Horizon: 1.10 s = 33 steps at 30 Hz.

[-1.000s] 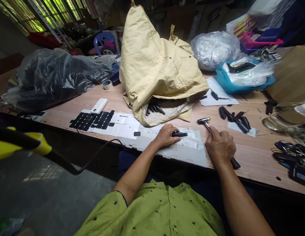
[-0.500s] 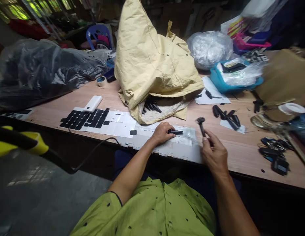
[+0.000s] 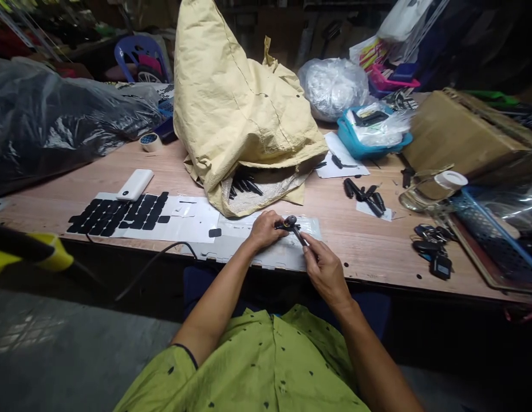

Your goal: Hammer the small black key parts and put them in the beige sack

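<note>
My left hand (image 3: 264, 230) is closed on a slim black part (image 3: 281, 227), pressing it down on the grey-white board (image 3: 276, 258) at the table's front edge. In my right hand (image 3: 327, 267) is a small dark hammer (image 3: 298, 233), gripped by its handle. Its rounded head lies over the black part near my left fingertips; whether they touch, I cannot tell. Behind my hands a large yellow sack (image 3: 244, 114) lies with its mouth toward me, and several slim black pieces (image 3: 245, 182) show inside. A small black pad (image 3: 215, 233) sits left of my left hand.
Rows of black pads (image 3: 115, 214) lie on white paper at left, with a white power bank (image 3: 135, 185) behind. To the right are black parts (image 3: 366, 196), keys (image 3: 435, 252), a lidded jar (image 3: 433, 191), a teal basket (image 3: 364, 146) and a cardboard box (image 3: 454, 134).
My right hand has brought the hammer leftward, from beside the board to over the black part at my left hand. The view has swung somewhat to the right.
</note>
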Motion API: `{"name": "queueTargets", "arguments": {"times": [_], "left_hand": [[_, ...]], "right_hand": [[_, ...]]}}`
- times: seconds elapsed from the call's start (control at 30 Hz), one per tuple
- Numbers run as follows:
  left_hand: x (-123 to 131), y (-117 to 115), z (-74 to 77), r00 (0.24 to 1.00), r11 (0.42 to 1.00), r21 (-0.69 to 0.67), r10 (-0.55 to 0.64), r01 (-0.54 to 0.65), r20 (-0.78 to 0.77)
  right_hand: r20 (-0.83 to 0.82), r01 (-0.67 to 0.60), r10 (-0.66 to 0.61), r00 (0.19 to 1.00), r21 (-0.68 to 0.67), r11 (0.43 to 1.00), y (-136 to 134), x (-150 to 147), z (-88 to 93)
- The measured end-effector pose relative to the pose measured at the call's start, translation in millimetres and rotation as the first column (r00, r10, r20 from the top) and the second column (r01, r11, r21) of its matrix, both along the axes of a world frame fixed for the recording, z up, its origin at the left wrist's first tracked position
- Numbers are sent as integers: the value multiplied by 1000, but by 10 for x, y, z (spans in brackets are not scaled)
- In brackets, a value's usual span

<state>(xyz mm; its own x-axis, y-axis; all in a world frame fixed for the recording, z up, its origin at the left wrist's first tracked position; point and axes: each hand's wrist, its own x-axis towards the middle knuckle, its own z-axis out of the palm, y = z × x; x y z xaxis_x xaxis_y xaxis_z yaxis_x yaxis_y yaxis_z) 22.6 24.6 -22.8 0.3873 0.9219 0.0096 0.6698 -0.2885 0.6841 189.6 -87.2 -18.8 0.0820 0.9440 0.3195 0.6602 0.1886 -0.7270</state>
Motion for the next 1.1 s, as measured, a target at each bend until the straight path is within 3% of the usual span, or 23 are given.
{"name": "queueTargets", "arguments": {"times": [0.2, 0.43, 0.6, 0.73, 0.8, 0.9, 1.0, 1.1], "left_hand": [[9, -9, 23, 1000, 1000, 1, -15, 15, -15], [47, -27, -2, 1000, 1000, 2, 24, -24, 19], [111, -37, -23, 1000, 1000, 1, 2, -2, 2], [154, -15, -56, 999, 1000, 4, -30, 30, -35], [160, -14, -59, 998, 999, 1, -43, 43, -49], [159, -32, -49, 997, 998, -9, -57, 56, -57], [158, -34, -48, 996, 998, -15, -66, 66, -58], [151, -9, -42, 997, 998, -3, -69, 69, -32]], "right_hand": [[106, 27, -22, 994, -44, 999, -12, -61, 5], [87, 62, -61, 994, -12, 998, -21, 1, 44], [68, 72, -69, 995, -41, 997, -37, 147, -75], [80, 129, -128, 989, -12, 992, 146, 389, -90], [188, 266, -259, 948, -15, 964, 321, 544, -42], [389, 458, -417, 821, -12, 889, 600, 771, 21], [467, 515, -453, 759, -5, 857, 798, 921, 17], [475, 524, -460, 750, -2, 852, 869, 957, -8]]}}
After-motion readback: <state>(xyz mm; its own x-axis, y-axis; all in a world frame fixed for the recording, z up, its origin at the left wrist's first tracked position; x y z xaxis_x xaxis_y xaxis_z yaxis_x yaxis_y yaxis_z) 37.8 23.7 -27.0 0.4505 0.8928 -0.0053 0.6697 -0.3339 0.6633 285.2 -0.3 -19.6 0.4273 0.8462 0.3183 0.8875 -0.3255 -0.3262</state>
